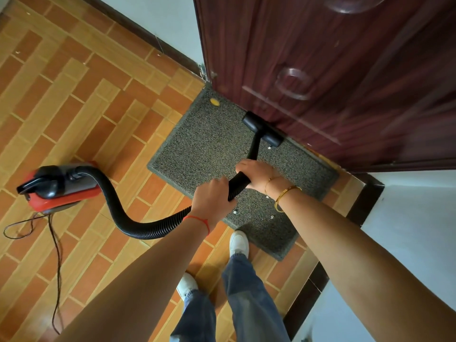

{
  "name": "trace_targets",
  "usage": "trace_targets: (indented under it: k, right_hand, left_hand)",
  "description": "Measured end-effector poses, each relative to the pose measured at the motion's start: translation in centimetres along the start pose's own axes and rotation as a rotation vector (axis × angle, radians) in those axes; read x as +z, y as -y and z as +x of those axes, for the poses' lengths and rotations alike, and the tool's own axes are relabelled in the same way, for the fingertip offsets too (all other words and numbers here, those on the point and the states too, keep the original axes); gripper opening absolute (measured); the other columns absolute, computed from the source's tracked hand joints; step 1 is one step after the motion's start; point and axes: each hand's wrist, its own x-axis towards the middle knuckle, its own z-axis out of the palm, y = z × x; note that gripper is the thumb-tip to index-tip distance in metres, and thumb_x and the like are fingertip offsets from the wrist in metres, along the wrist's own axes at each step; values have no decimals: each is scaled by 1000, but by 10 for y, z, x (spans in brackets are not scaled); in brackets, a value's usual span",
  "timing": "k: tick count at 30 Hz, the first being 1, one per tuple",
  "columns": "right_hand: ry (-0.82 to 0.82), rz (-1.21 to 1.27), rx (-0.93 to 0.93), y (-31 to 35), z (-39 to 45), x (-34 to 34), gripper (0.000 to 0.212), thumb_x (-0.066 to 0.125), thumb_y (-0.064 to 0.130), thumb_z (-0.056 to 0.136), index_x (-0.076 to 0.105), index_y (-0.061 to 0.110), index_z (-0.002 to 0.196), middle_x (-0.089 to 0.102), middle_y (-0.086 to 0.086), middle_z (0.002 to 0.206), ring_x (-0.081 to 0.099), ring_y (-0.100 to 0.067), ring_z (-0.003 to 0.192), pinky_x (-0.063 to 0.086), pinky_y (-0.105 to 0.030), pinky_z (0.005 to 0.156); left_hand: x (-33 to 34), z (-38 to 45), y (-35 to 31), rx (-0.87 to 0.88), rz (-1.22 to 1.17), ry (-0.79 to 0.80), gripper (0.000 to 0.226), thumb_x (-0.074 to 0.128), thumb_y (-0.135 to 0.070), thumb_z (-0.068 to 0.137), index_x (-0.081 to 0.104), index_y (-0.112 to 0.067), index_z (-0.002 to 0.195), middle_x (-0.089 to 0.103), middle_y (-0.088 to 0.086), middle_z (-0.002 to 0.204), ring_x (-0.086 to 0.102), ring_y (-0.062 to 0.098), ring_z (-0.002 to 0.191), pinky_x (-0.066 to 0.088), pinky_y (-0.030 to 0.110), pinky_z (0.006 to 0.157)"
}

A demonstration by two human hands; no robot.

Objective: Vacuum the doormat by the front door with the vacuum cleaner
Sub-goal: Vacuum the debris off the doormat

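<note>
Evidently mid-task: the nozzle [263,130] sits flat on the far edge of the mat [197,144], right against the door [333,77], with the left hand [212,198] and right hand [256,174] both curled round the black tube [240,181], fingers wrapped close together; the hose [138,223] trails back to the red vacuum [61,187] parked on the tiles [61,99] well left of the mat. Judged from the debris, work remains: small white scraps [235,212] lie on the near half of the mat and beside the nozzle, and a yellow spot [214,101] sits near the far left corner. The middle strip looks clean, though the weave hides fine dust.
</note>
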Motion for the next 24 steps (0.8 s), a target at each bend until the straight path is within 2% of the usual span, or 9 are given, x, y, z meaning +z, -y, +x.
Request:
trace_targets:
  k: [4, 9, 19, 24]
  right_hand:
    - [-12, 24, -6, 16, -7, 11, 23, 61, 15, 87, 53, 10, 108, 55, -2, 119, 57, -19, 109, 49, -32, 83]
    - [9, 29, -23, 48, -17, 28, 23, 60, 16, 88, 53, 10, 110, 55, -2, 121, 56, -19, 113, 50, -35, 86]
    - [-1, 93, -27, 138, -49, 83, 19, 53, 16, 91, 54, 9, 109, 54, -4, 119, 58, -23, 106, 45, -32, 74]
    - [16, 101, -34, 188, -70, 115, 21, 53, 19, 92, 53, 10, 111, 54, -4, 119, 58, -23, 106, 49, -35, 78]
  left_hand:
    - [1, -15, 8, 8, 35, 20, 28, 55, -35, 88, 54, -13, 107, 46, -6, 70, 53, 15, 61, 42, 25, 50]
    - [11, -46, 25, -13, 65, 34, 25, 53, -35, 88, 53, -14, 104, 40, -7, 65, 47, 14, 56, 32, 24, 46]
    - [44, -137, 72, -20, 116, 61, 28, 53, -35, 88, 55, -14, 106, 36, -6, 64, 46, 19, 60, 33, 28, 50]
    - [65, -190, 98, -14, 145, 80, 29, 52, -35, 88, 55, -14, 107, 37, -5, 64, 46, 18, 59, 31, 26, 47]
